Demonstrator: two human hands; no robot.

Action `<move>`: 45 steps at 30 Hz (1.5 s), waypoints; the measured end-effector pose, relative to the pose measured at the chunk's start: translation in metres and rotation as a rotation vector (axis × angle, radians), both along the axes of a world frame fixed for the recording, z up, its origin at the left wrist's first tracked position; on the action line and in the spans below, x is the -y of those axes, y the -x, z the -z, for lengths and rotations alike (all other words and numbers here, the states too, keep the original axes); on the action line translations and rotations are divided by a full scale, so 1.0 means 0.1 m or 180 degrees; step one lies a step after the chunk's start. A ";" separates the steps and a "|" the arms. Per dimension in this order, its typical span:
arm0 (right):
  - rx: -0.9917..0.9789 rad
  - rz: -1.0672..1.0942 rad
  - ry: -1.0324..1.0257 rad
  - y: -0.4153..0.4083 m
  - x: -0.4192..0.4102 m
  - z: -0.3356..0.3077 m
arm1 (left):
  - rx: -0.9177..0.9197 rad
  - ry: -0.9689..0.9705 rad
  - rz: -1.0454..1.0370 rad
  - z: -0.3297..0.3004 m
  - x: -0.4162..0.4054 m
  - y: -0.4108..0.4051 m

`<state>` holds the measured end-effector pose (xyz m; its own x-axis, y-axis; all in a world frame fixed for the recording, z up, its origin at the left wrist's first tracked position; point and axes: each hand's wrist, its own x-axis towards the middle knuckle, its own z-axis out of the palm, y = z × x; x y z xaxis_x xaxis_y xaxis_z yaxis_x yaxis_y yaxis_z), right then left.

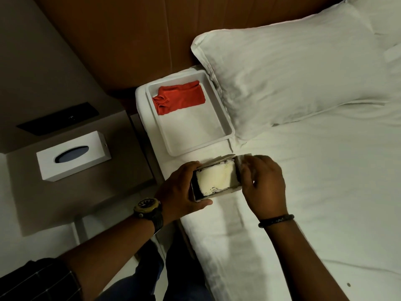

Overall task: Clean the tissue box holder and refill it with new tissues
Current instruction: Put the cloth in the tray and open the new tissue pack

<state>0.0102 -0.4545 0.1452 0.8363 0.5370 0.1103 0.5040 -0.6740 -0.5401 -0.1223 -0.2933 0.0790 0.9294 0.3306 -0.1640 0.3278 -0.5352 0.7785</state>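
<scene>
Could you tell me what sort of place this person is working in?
Probably a hotel bedroom: a bed made up in white linen with a pillow, a bedside table bearing a white tissue box holder, and a tray holding a red cloth.

My right hand (261, 185) is smeared with motion blur at the fingertips, so I cannot tell how they sit on the flap of the tissue pack (216, 181). My left hand (181, 190) covers the pack's left end. The pack's far flap is blurred too. The pillow (293, 68) hides the right rim of the white tray (227, 129) and runs off the right edge. My left sleeve (36, 279) is cut off at the bottom.
</scene>
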 end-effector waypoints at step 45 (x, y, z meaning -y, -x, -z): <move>0.0956 -0.3123 0.3032 -0.27 -0.71 -0.18 | 0.0073 0.0240 -0.0092 -0.05 -0.05 -0.17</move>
